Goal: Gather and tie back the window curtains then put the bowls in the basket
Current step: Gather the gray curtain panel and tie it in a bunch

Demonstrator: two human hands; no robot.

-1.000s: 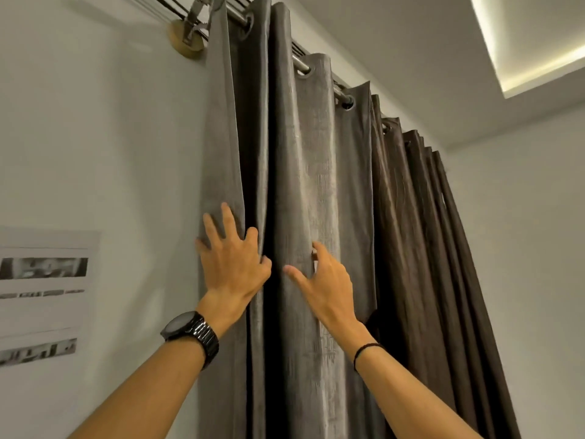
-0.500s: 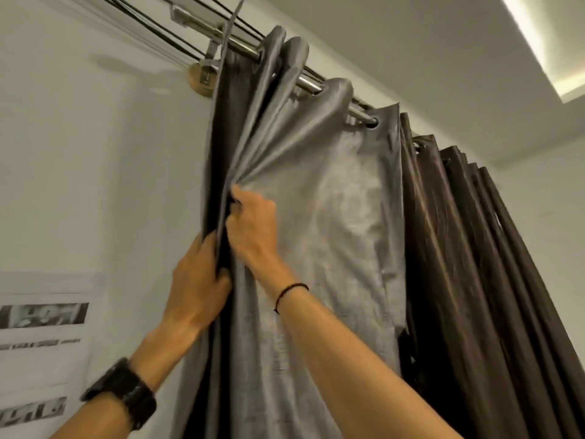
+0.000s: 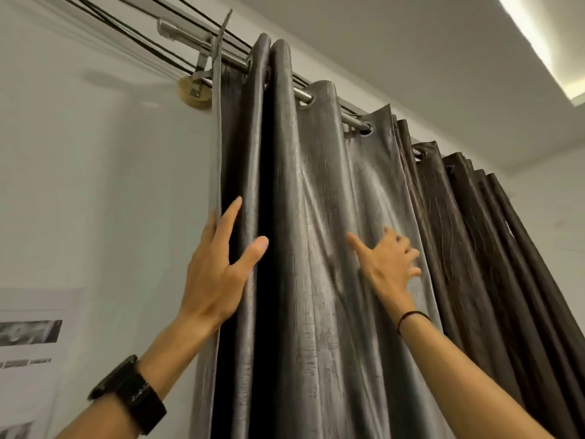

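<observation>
the grey curtain (image 3: pixel 316 248) hangs in folds by its eyelets from the metal rod (image 3: pixel 302 94), at the rod's left end beside the wall (image 3: pixel 110 185). the left hand (image 3: pixel 218 274) lies against the leftmost folds, its grip spread, fingers straight. the right hand (image 3: pixel 387 264) presses flat on the wide panel, grip spread too, pinching nothing. a black watch (image 3: pixel 129 394) sits on the left wrist, a thin band (image 3: pixel 411 316) on the right.

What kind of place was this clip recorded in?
Likely an indoor room, home or office, cannot tell which: grey eyelet curtains hang from a metal rod on a white wall, a recessed ceiling carries cove lighting, and printed sheets are on the wall.
</observation>
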